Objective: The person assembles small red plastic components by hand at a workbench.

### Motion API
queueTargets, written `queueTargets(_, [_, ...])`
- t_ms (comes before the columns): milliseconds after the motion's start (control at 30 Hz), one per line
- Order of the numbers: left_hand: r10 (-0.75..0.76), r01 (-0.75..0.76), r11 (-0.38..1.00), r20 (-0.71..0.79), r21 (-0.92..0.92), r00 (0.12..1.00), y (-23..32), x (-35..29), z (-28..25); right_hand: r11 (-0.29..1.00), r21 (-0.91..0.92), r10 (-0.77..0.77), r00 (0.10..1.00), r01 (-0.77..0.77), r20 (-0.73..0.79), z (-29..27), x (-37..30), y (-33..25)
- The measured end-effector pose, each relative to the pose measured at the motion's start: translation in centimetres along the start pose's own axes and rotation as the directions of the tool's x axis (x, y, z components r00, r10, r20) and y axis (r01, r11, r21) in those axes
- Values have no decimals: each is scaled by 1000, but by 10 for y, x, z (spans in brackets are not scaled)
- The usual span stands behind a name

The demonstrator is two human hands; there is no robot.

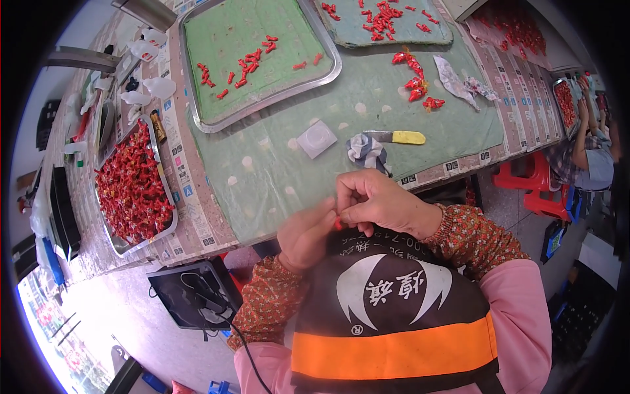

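Observation:
Just above the near edge of the table, in front of my apron, my two hands meet. A small red piece point(338, 224) shows between my fingertips, mostly covered, so its kind is unclear. My right hand point(380, 205) pinches it with bent fingers. Slightly blurred, my left hand point(304, 235) closes on it from the other side. Beyond my hands lie a crumpled grey-and-white cloth point(367, 152), a knife-like tool with a yellow handle point(408, 137) and a square white card with a round mark point(317, 138).
A metal tray point(333, 71) with a green lining holds scattered red pieces; a second tray point(420, 44) behind has more. At left stands a tray heaped with red pieces point(134, 187). Red pieces point(415, 82) and crumpled cloth point(455, 80) lie right. Another person point(594, 157) sits far right.

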State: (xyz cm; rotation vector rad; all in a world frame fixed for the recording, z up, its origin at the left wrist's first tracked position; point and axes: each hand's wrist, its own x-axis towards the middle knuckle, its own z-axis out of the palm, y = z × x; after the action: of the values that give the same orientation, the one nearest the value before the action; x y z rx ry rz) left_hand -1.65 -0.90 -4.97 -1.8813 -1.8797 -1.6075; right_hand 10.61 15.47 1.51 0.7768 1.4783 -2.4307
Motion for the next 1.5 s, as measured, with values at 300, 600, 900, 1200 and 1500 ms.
queueTargets(300, [108, -110, 993, 55, 31, 993, 3, 2, -2, 998, -52, -42, 997, 38, -59, 4, -9, 4])
queueTargets(600, [278, -280, 958, 35, 62, 960, 4, -9, 0, 981, 185, -41, 996, 54, -74, 7, -22, 34])
queueTargets(900, [-316, 587, 742, 605, -322, 731, -41, -84, 13, 985, 167, -40, 999, 46, -37, 3, -30, 43])
queueTargets(1200, [-134, 74, 991, 909, 114, 395, -59, -71, 17, 992, 123, -14, 1000, 14, -6, 6, -35, 52])
queueTargets(1500, [70, -46, 996, 329, -81, 942, 3, -59, 13, 994, 108, -12, 999, 8, 31, 7, -40, 61])
